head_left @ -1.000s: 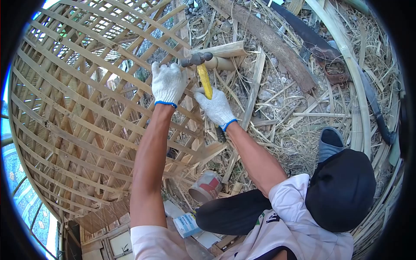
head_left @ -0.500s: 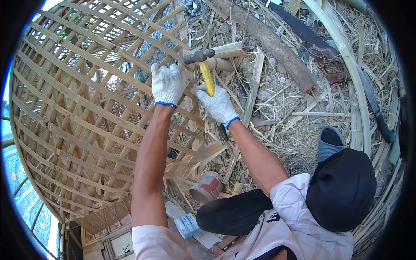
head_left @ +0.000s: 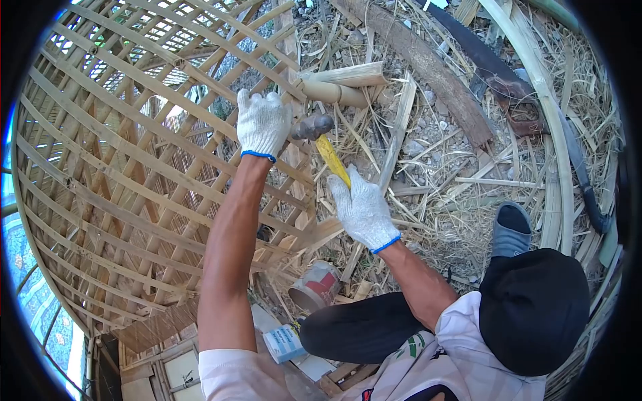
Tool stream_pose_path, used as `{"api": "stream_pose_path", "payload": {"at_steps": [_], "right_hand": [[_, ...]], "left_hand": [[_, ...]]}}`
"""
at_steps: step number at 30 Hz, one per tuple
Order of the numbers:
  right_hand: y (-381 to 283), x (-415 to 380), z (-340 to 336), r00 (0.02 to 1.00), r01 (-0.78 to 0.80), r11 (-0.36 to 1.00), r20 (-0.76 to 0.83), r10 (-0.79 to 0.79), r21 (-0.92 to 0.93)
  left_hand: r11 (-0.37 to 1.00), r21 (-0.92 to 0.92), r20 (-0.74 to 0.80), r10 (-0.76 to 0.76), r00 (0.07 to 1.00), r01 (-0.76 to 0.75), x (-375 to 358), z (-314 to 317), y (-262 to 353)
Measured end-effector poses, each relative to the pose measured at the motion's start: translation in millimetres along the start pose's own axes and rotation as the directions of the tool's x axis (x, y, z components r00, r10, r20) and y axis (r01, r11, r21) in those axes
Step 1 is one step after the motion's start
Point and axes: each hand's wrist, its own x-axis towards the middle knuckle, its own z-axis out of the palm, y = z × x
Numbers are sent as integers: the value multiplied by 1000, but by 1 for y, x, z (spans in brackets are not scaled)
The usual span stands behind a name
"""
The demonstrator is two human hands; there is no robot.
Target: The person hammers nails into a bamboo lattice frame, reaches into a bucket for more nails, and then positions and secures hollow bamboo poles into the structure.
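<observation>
My right hand (head_left: 365, 208), in a white glove with blue trim, grips the yellow handle of a hammer (head_left: 332, 160). The dark hammer head is close to the edge of a woven bamboo lattice (head_left: 144, 150), to the right of my other hand. My left hand (head_left: 262, 125), gloved the same way, is closed on that lattice near its edge, its fingertips curled over and partly hidden. A cut bamboo pole (head_left: 334, 93) lies just beyond the hammer head, beside a split bamboo piece (head_left: 351, 75).
On the right lie a curved wooden piece (head_left: 418, 70), a handsaw (head_left: 478, 50) and long bamboo strips (head_left: 560, 180) over straw and gravel. A small bucket (head_left: 314, 286) and a blue-white packet (head_left: 283, 343) are near my knee. My foot (head_left: 511, 234) is at right.
My right hand has drawn the hammer down and to the right, towards me. My left hand stays at about the same spot on the lattice. The view has shifted slightly.
</observation>
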Motion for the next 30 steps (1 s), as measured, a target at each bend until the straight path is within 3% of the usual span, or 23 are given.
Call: {"api": "stream_pose_path", "payload": {"at_steps": [3, 6, 7, 10, 14, 15, 18, 19, 22, 23, 26, 27, 30], "right_hand": [[-21, -2, -9, 996, 23, 987, -87, -9, 159], [17, 17, 11, 1000, 23, 985, 6, -23, -172], [18, 16, 7, 999, -29, 986, 20, 32, -162], [11, 11, 7, 997, 14, 1000, -81, -16, -15], [2, -3, 11, 966, 125, 975, -248, -77, 184], [13, -1, 20, 948, 173, 970, -295, -118, 169], [41, 14, 26, 991, -39, 993, -131, 25, -110], [43, 14, 25, 985, 17, 995, -167, -34, -98], [14, 1, 13, 977, 40, 984, -213, -2, 176], [7, -5, 14, 953, 159, 963, -290, -92, 217], [40, -8, 45, 939, 216, 939, -321, -125, 268], [49, -4, 48, 981, 74, 992, -186, -54, 104], [59, 4, 52, 987, -2, 997, -163, 15, 81]], "left_hand": [[1000, 13, 4, 10, 1000, -10, -2, 4, -2], [1000, -1, -47, 9, 999, -9, -3, 4, 1], [1000, -5, -70, 21, 997, -22, 0, 4, -1], [999, -40, 17, 0, 1000, 1, 0, 3, 0], [1000, -17, -41, 3, 999, -4, 0, 9, -2], [1000, -13, -46, 4, 999, -4, 1, 9, -3], [1000, -9, -55, 14, 998, -15, 2, 8, -4], [1000, -20, -64, 15, 998, -16, 9, 11, -4], [1000, -21, 41, 2, 999, -1, 0, 2, 0], [1000, -30, 31, 1, 1000, 0, 1, 5, -1], [999, -42, -2, -2, 1000, 2, -4, 8, -2], [999, -40, -29, -5, 1000, 3, -1, 7, -3], [996, -83, 15, 10, 1000, -8, 2, 0, -1]]}}
